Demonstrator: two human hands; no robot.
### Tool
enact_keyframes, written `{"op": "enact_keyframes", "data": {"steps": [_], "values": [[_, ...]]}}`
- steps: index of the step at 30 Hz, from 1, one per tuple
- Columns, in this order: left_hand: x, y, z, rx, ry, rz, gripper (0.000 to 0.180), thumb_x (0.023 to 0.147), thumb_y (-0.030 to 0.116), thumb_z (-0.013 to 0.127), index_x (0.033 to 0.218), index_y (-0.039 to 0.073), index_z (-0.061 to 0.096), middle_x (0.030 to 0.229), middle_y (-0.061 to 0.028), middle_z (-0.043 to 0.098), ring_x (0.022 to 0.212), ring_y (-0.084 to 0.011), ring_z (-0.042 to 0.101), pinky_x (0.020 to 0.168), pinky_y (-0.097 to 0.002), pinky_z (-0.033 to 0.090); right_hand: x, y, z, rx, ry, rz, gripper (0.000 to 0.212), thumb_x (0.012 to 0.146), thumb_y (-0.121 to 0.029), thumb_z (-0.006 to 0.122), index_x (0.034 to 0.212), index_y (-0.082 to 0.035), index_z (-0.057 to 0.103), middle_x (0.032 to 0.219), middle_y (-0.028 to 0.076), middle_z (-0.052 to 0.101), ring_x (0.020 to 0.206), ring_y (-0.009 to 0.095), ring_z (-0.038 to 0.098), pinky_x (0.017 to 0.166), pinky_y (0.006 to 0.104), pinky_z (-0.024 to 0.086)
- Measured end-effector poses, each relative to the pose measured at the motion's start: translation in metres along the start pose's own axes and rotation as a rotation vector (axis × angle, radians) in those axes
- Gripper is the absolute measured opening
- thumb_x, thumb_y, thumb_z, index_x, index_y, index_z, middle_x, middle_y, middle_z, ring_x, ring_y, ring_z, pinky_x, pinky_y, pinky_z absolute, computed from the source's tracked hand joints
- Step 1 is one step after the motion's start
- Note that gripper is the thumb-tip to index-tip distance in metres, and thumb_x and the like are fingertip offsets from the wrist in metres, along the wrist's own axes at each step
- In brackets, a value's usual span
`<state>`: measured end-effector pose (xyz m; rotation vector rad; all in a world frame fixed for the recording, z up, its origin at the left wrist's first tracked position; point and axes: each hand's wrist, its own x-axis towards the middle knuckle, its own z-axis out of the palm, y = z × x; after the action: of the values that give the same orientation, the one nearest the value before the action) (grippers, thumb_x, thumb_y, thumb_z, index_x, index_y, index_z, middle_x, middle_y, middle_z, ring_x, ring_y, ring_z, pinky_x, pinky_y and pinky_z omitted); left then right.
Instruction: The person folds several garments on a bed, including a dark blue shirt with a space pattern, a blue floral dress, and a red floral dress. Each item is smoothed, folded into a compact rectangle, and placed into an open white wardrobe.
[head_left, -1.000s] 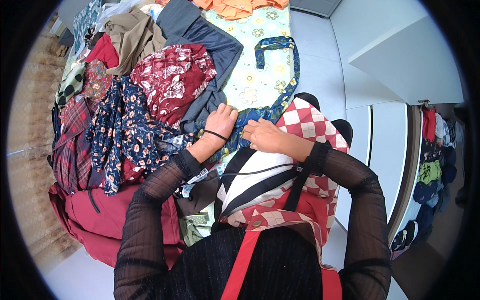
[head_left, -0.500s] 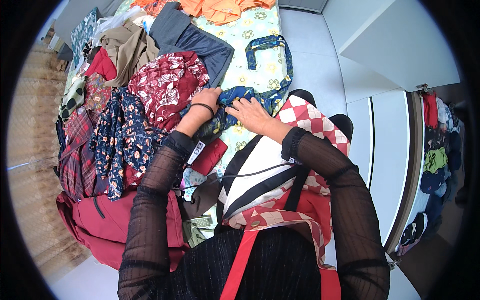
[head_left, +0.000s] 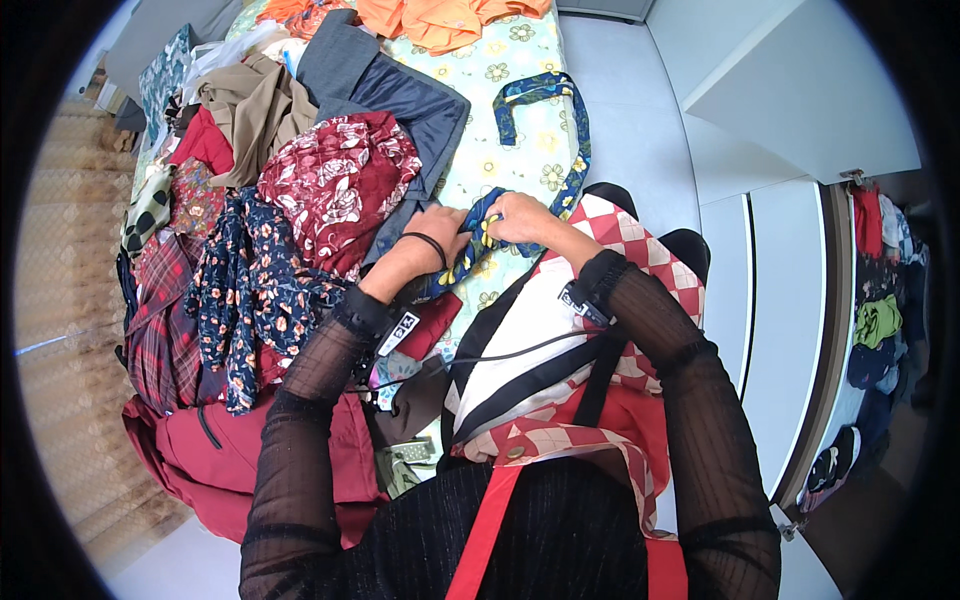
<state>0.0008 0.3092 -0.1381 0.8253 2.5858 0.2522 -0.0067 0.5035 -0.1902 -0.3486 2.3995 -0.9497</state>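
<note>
A navy cloth sash with yellow flowers (head_left: pixel 580 125) curves over the flowered bedsheet and runs back to my hands. My right hand (head_left: pixel 522 220) is closed, with the fingers curled in and gripping the sash. Beside it, my left hand (head_left: pixel 438 238) wraps over the bunched part of the same cloth. A wristband circles my left wrist. To the left of that hand lies a crumpled dark red garment with white flowers (head_left: pixel 335 175). A dark grey garment (head_left: pixel 425 105) is spread just beyond my hands. What the left fingertips pinch is partly hidden.
Heaped clothes cover the left side, including a navy floral garment (head_left: pixel 240 285), plaid cloth (head_left: pixel 165 325), khaki cloth (head_left: pixel 260 105) and a maroon garment (head_left: pixel 250 460). Orange cloth (head_left: pixel 430 20) lies at the far end of the flowered sheet (head_left: pixel 490 135). An opened wardrobe (head_left: pixel 835 330) stands right.
My right hand has shifted slightly right and up, its fingers going from spread to curled round the sash. My left hand has moved a little right and down, and the cloth between them looks narrower.
</note>
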Motion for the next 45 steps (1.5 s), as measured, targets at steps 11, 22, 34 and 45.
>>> {"op": "enact_keyframes", "data": {"steps": [11, 22, 34, 45], "values": [[-0.006, 0.004, 0.012, -0.204, 0.157, -0.206, 0.053, 0.072, 0.028, 0.078, 0.115, 0.005, 0.058, 0.099, -0.0181, 0.065, 0.092, -0.0345, 0.063, 0.082, -0.0391, 0.049, 0.002, -0.006, -0.027, 0.376, -0.083, -0.009, 0.046, 0.065, -0.033, 0.073, 0.101, -0.003, 0.069, 0.088, 0.016, 0.068, 0.085, 0.022, 0.065, 0.078, 0.0293, 0.049], [-0.073, -0.025, -0.066, -1.501, -0.285, -0.175, 0.049, 0.087, 0.031, 0.068, 0.124, 0.001, 0.055, 0.108, -0.0061, 0.066, 0.094, -0.0163, 0.064, 0.086, -0.0303, 0.050, -0.071, -0.025, -0.106, 0.760, -0.364, -0.224, 0.051, 0.087, -0.043, 0.065, 0.119, -0.003, 0.057, 0.080, 0.003, 0.061, 0.063, 0.008, 0.055, 0.058, 0.0201, 0.043], [-0.057, -0.008, -0.103, -2.327, 0.063, -0.188, 0.036, 0.094, 0.031, 0.056, 0.108, -0.001, 0.063, 0.099, -0.0118, 0.069, 0.081, -0.0232, 0.068, 0.077, -0.0334, 0.056, -0.051, 0.011, -0.084, 0.651, 0.138, -0.073, 0.027, 0.098, -0.027, 0.052, 0.104, -0.004, 0.064, 0.065, -0.009, 0.038, 0.057, 0.003, 0.033, 0.051, 0.0189, 0.028], [0.039, 0.028, -0.082, -1.860, 0.962, 0.058, 0.032, 0.077, -0.003, 0.072, 0.107, 0.001, 0.061, 0.102, -0.0058, 0.065, 0.093, -0.0177, 0.061, 0.087, -0.0322, 0.049, -0.083, -0.081, -0.048, 0.086, 0.119, -0.273, 0.042, 0.095, -0.039, 0.047, 0.091, 0.002, 0.057, 0.084, 0.024, 0.062, 0.080, 0.043, 0.059, 0.074, 0.0487, 0.046]]}}
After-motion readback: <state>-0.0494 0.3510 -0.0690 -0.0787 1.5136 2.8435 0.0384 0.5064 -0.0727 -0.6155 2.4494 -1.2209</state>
